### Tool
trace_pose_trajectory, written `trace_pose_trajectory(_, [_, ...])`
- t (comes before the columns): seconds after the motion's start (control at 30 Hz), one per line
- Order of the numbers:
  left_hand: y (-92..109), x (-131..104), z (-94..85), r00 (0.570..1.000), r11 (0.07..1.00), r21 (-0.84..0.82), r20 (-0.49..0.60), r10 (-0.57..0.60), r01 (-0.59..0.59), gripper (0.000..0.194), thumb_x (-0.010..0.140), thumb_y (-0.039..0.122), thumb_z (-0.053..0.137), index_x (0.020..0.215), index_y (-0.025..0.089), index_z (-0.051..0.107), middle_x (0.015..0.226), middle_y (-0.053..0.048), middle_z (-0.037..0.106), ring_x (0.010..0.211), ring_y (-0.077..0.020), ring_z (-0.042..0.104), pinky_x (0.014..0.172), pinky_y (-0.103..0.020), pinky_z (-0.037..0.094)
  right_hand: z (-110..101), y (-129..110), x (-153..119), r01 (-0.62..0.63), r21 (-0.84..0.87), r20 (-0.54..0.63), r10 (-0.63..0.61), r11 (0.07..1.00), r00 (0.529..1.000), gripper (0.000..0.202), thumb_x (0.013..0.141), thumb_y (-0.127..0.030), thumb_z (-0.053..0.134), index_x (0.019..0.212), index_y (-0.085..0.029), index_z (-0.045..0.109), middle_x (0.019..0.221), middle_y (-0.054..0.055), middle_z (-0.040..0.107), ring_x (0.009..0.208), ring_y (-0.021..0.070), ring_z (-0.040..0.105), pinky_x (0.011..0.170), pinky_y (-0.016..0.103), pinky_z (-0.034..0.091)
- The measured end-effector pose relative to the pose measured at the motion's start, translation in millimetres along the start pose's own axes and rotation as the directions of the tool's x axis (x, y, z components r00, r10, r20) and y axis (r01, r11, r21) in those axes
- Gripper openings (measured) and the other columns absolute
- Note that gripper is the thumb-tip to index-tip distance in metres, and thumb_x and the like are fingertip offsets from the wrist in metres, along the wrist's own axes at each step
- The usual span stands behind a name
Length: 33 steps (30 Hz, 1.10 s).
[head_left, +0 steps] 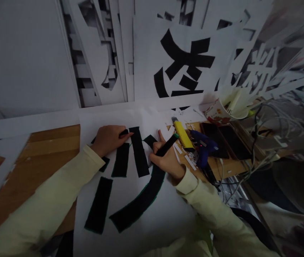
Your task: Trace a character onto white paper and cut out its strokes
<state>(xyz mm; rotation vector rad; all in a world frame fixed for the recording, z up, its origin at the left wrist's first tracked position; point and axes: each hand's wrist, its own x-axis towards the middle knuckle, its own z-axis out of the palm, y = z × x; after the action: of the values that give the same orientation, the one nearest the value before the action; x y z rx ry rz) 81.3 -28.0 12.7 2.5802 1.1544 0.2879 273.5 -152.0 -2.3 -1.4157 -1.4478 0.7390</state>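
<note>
And here are my right fingers (157,146), closed around a thick black marker (168,145), its green-tipped end angled up to the far right. The writing tip is lost to me under the hand, but the grip sits right at the upper end of the long curved stroke (142,198).

Over on the left, my left fingers (114,130) are nearly pinched together low over the paper; a small dark bit shows between them, and I can't tell whether it's a held cap or inked shape behind.

Beneath both, the white sheet (170,210) lies across the counter (61,139), the curve sweeping down to the near left, straighter black bars (139,151) farther off, green line running along several edges. I'd call this the filling-in step: solid black, worked up to an outline. The next move, to my eye, calls for a steady marker along the curve's edge, paper pinned flat by the left.

Just right of the hand: a yellow-handled tool (183,135), then a blue glue gun (204,145) among white scraps, a paper tub (216,113) beyond. At the far side stands a sheet bearing a big black character (187,57).
</note>
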Motion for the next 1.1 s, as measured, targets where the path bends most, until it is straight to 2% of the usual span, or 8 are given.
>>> trace_pose_trajectory(0.27, [-3, 1, 3.5, 1.0, 1.0, 0.005, 0.005, -0.011, 0.011, 0.051, 0.096, 0.06, 0.044, 0.062, 0.022, 0.038, 0.061, 0.0, 0.049, 0.059, -0.0149, 0.039, 0.059, -0.031, 0.022, -2, -5, -2, -0.005, -0.007, 0.084, 0.006, 1.0, 0.996, 0.036, 0.063, -0.013, 0.056, 0.049, -0.023, 0.026, 0.045, -0.013, 0.03, 0.043, 0.0068, 0.025, 0.121, 0.054, 0.03])
trace_pose_trajectory(0.4, [-1, 0, 1.0, 1.0, 1.0, -0.017, 0.003, -0.007, 0.007, 0.05, 0.096, 0.06, 0.04, 0.062, 0.023, 0.035, 0.061, 0.0, 0.048, 0.059, -0.0164, 0.04, 0.059, -0.032, 0.023, -2, -7, -4, -0.016, -0.009, 0.117, 0.017, 1.0, 0.993, 0.033, 0.063, -0.013, 0.055, 0.049, -0.023, 0.026, 0.046, -0.013, 0.028, 0.043, 0.0064, 0.024, 0.123, 0.055, 0.027])
trace_pose_trajectory(0.57, [1, -1, -2.4, 1.0, 0.999, -0.032, 0.017, -0.018, 0.019, 0.05, 0.094, 0.061, 0.038, 0.061, 0.023, 0.036, 0.061, 0.0, 0.05, 0.059, -0.0178, 0.042, 0.06, -0.033, 0.024, -3, -6, -4, -0.002, 0.024, 0.151, -0.002, 1.0, 0.989, 0.032, 0.063, -0.016, 0.054, 0.05, -0.023, 0.026, 0.047, -0.013, 0.029, 0.043, 0.0064, 0.025, 0.127, 0.055, 0.016])
trace_pose_trajectory(0.83, [2, -1, -2.9, 1.0, 1.0, -0.019, 0.003, -0.009, 0.009, 0.051, 0.094, 0.062, 0.037, 0.061, 0.023, 0.035, 0.061, -0.001, 0.052, 0.059, -0.0176, 0.042, 0.059, -0.032, 0.025, -7, -11, -1, 0.049, 0.186, -0.042, -0.042, 0.981, 0.998, 0.038, 0.072, -0.028, 0.063, 0.05, -0.024, 0.033, 0.048, -0.011, 0.033, 0.046, 0.0089, 0.032, 0.124, 0.053, 0.033])
trace_pose_trajectory(0.93, [1, -1, -0.1, 1.0, 1.0, -0.01, -0.014, -0.005, 0.005, 0.049, 0.094, 0.059, 0.04, 0.061, 0.023, 0.033, 0.059, -0.001, 0.051, 0.057, -0.0171, 0.042, 0.056, -0.032, 0.024, -4, -16, -14, 0.018, 0.171, -0.143, 0.007, 0.985, 0.99, 0.037, 0.074, -0.03, 0.066, 0.052, -0.024, 0.037, 0.05, -0.01, 0.036, 0.047, 0.0089, 0.034, 0.124, 0.054, 0.034])
trace_pose_trajectory(1.1, [-3, 1, 5.2, 0.998, 1.0, 0.005, -0.063, 0.021, -0.021, 0.049, 0.091, 0.056, 0.048, 0.059, 0.023, 0.033, 0.057, -0.001, 0.05, 0.054, -0.016, 0.042, 0.054, -0.03, 0.023, 6, -21, -44, -0.057, 0.094, -0.223, 0.077, 0.994, 0.972, 0.035, 0.076, -0.029, 0.066, 0.053, -0.024, 0.041, 0.051, -0.01, 0.04, 0.047, 0.0086, 0.036, 0.125, 0.056, 0.03])
